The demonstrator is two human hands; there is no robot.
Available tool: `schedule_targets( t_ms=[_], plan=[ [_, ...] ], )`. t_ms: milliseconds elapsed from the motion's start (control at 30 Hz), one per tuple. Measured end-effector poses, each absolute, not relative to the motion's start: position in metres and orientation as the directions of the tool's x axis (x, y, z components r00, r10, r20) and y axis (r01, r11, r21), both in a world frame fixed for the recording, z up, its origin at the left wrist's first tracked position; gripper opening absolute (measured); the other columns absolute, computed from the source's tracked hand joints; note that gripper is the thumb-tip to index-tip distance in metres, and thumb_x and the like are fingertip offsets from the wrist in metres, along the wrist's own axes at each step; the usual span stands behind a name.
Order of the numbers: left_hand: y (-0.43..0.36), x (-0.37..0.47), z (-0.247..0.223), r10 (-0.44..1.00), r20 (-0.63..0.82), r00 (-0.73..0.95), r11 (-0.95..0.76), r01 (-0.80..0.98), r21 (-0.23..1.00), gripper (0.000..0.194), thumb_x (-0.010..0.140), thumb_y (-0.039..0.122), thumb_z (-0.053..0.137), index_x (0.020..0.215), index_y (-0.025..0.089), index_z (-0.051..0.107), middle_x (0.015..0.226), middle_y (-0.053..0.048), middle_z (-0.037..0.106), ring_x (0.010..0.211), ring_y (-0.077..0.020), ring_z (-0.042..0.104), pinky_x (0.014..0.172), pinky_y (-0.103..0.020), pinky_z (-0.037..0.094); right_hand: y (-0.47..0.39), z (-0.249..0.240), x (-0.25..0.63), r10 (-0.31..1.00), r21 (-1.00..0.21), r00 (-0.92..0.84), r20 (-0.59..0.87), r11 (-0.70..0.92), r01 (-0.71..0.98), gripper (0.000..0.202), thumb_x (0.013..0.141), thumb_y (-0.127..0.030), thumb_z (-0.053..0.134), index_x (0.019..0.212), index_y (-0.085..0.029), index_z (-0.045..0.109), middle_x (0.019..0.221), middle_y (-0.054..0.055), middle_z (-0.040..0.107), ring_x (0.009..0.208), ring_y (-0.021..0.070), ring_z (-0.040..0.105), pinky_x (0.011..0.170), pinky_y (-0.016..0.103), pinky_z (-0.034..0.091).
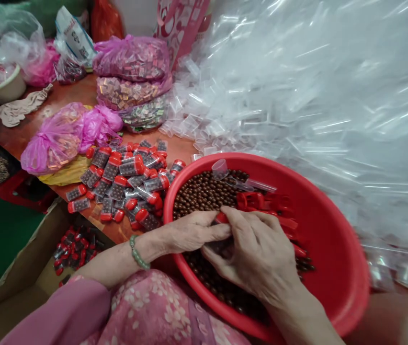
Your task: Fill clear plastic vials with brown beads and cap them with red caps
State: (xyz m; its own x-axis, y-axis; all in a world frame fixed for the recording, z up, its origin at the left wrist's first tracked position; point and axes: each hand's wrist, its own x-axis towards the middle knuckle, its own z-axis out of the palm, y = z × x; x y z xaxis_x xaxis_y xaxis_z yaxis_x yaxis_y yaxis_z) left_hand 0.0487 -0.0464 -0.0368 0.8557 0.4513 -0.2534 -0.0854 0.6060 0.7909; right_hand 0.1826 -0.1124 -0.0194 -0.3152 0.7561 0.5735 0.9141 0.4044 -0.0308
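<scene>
Left hand (197, 231) pinching a red cap (221, 219) between thumb and fingers; right hand (261, 249) curled round the mostly hidden small container (224, 247) below it, above brown beads (204, 194) in a red basin (333, 273); long axis apparently fore-and-aft, cap farthest; lettering on the white packet (74, 38) too blurred to read

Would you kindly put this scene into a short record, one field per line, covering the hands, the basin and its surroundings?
Left hand: thumb and fingers at a small red-topped item, mostly hidden
Right hand: curled around the same item
Red basin: below the hands; holds brown balls, red plastic pieces and clear tubes
Left of basin: heaped red-capped containers with dark contents
Lower left: cardboard box with similar containers
Beyond basin and right: clear plastic containers, blurred
</scene>
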Motion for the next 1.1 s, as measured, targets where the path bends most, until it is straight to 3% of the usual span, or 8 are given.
schedule_targets(
  t_ms=[133, 233, 367, 533, 700, 900, 1000, 1100],
  plan=[
    [-0.047, 0.045, -0.028, 0.524, -0.191, 0.83, 0.503, -0.12, 0.856, 0.058, 0.077, 0.06, 0.07, 0.108, 0.012, 0.063, 0.095, -0.005, 0.063, 0.094, -0.018, 0.057, 0.093, -0.033, 0.043, -0.112, -0.015, 0.177, 0.804, -0.064, -0.298, 0.515, 0.383, 0.922, 0.064, 0.087, -0.033, 0.054, 0.141, -0.003, 0.037, 0.105, 0.023, 0.067, 0.091, 0.0323, 0.064, 0.075, 0.045, 0.052],
    [-0.047, 0.035, -0.01, 0.593, -0.157, 0.789, 0.35, -0.077, 0.934, 0.051, 0.087, 0.056, 0.059, 0.114, 0.013, 0.058, 0.094, -0.005, 0.063, 0.091, -0.0168, 0.057, 0.092, -0.032, 0.045, -0.116, -0.007, 0.179, 0.858, -0.174, -0.285, 0.427, 0.388, 0.905, 0.074, 0.09, -0.038, 0.056, 0.149, -0.005, 0.026, 0.131, 0.028, 0.056, 0.117, 0.0361, 0.058, 0.086, 0.049, 0.053],
    [-0.028, 0.015, 0.011, 0.79, -0.052, 0.611, -0.019, 0.108, 0.994, 0.039, 0.096, 0.047, 0.046, 0.123, 0.019, 0.05, 0.091, -0.004, 0.062, 0.082, -0.0146, 0.058, 0.081, -0.028, 0.048, -0.127, -0.003, 0.206, 0.937, -0.367, -0.087, 0.338, 0.217, 0.905, 0.076, 0.089, -0.044, 0.061, 0.151, -0.016, 0.028, 0.146, 0.023, 0.046, 0.133, 0.033, 0.049, 0.101, 0.051, 0.05],
    [0.023, 0.004, -0.009, 0.866, 0.234, 0.442, -0.482, 0.615, 0.623, 0.031, 0.094, 0.034, 0.044, 0.115, 0.014, 0.056, 0.107, -0.012, 0.066, 0.1, -0.0246, 0.061, 0.096, -0.04, 0.046, -0.138, -0.016, 0.258, 0.938, -0.387, 0.18, 0.297, -0.054, 0.92, 0.037, 0.093, -0.028, 0.055, 0.129, -0.018, 0.056, 0.122, 0.015, 0.065, 0.115, 0.0274, 0.063, 0.098, 0.047, 0.052],
    [0.042, 0.002, -0.033, 0.792, 0.302, 0.531, -0.609, 0.725, 0.322, 0.03, 0.092, 0.024, 0.041, 0.113, 0.009, 0.057, 0.119, -0.02, 0.061, 0.125, -0.0329, 0.05, 0.111, -0.053, 0.037, -0.131, -0.02, 0.282, 0.953, -0.315, 0.213, 0.215, -0.138, 0.939, 0.029, 0.092, -0.024, 0.051, 0.117, -0.017, 0.064, 0.113, 0.013, 0.069, 0.105, 0.0274, 0.065, 0.093, 0.047, 0.052],
    [-0.003, 0.007, 0.005, 0.716, 0.412, 0.563, -0.682, 0.441, 0.583, 0.027, 0.093, 0.023, 0.046, 0.114, 0.019, 0.063, 0.121, -0.011, 0.066, 0.122, -0.0259, 0.058, 0.111, -0.049, 0.043, -0.096, -0.013, 0.279, 0.983, -0.243, 0.178, 0.052, -0.161, 0.957, 0.028, 0.096, -0.028, 0.047, 0.105, -0.013, 0.068, 0.104, 0.013, 0.071, 0.099, 0.0262, 0.063, 0.092, 0.039, 0.048],
    [-0.046, 0.004, 0.039, 0.634, 0.404, 0.66, -0.628, 0.134, 0.767, 0.042, 0.088, 0.033, 0.051, 0.129, 0.034, 0.06, 0.127, -0.006, 0.066, 0.12, -0.0302, 0.06, 0.105, -0.053, 0.05, -0.076, -0.009, 0.271, 0.969, -0.131, 0.247, -0.006, -0.246, 0.96, 0.031, 0.097, -0.031, 0.045, 0.108, -0.013, 0.068, 0.1, 0.014, 0.071, 0.095, 0.0265, 0.063, 0.084, 0.037, 0.047],
    [-0.079, -0.009, 0.066, 0.645, 0.312, 0.698, -0.544, 0.132, 0.829, 0.055, 0.079, 0.052, 0.052, 0.134, 0.055, 0.051, 0.117, 0.002, 0.071, 0.117, -0.036, 0.06, 0.106, -0.057, 0.048, -0.064, -0.01, 0.264, 0.96, -0.005, 0.272, -0.06, -0.273, 0.962, 0.03, 0.094, -0.032, 0.052, 0.11, -0.013, 0.069, 0.102, 0.016, 0.069, 0.095, 0.0289, 0.063, 0.078, 0.038, 0.047]
  ],
)
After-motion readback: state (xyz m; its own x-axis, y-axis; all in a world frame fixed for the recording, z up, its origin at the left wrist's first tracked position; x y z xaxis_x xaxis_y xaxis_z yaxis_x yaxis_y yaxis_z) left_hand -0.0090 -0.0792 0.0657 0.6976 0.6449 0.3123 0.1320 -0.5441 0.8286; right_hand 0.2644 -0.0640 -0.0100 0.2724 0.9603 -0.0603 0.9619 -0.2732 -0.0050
